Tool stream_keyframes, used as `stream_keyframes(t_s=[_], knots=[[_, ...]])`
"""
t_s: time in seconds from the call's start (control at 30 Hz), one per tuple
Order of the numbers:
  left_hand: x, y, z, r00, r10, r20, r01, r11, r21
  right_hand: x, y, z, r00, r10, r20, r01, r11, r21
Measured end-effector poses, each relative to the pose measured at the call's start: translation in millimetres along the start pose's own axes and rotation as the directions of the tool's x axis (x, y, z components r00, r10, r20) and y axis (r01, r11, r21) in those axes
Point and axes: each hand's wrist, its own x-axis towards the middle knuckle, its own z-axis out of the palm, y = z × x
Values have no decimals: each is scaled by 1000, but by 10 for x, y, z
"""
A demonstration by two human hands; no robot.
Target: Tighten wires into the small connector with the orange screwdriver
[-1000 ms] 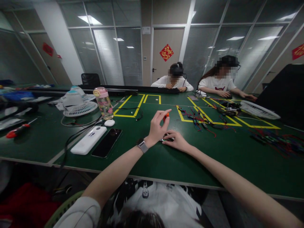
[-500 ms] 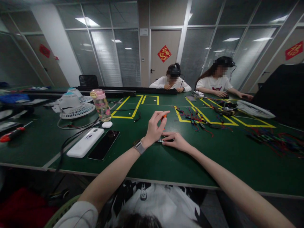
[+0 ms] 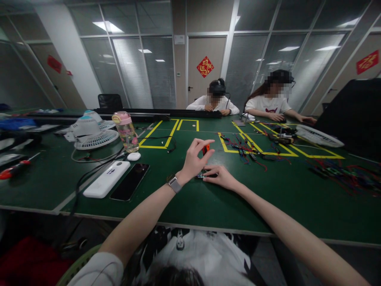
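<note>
My left hand (image 3: 193, 159), with a watch (image 3: 173, 183) on its wrist, is raised over the table in front of me. Its fingers curl round the orange-and-black handle of what looks like a screwdriver (image 3: 206, 149); the thumb and index finger stand apart at the near side of it. The tool's lower end is hidden behind the hand. Just below, my right hand (image 3: 222, 177) rests on the table, its fingertips pinching a small dark circuit board (image 3: 201, 176). Much of the board is covered by my hands.
To the left are a white power bank (image 3: 107, 179), a black phone (image 3: 130, 182), a pink-lidded bottle (image 3: 126, 133) and white fans (image 3: 95, 137). Bundled wires (image 3: 244, 147) lie ahead right, more wires (image 3: 348, 174) farther right. Two people sit across the green table (image 3: 238, 214).
My left thumb and index finger have spread apart, showing more of the screwdriver's handle. My right hand stays in place at the board.
</note>
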Motion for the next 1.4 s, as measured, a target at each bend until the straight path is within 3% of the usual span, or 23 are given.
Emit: stream_keyframes(t_s=[0.17,0.37,0.6,0.83,1.07,1.3,1.4], knots=[[20,13,-4,998,12,69,-5,995,-102,-7,-14,-7,1000,12,6,-12,1000,5],[11,35,10,993,-10,-118,14,999,34,-14,-25,-15,1000,9,8,-9,1000,-13],[1,26,11,998,-55,5,55,991,-118,-30,-58,0,1000,5,-9,-5,1000,-24],[-15,34,14,993,-21,-115,25,999,31,-39,-75,46,996,75,-57,-73,997,33],[-28,5,21,998,-57,-7,56,996,-72,-36,-66,49,995,85,-60,-80,994,75],[-19,-6,28,995,-17,-97,20,999,32,-36,-103,31,993,101,-55,-97,993,74],[-14,4,17,996,-13,-83,17,999,43,-36,-113,28,994,92,-57,-88,993,79]])
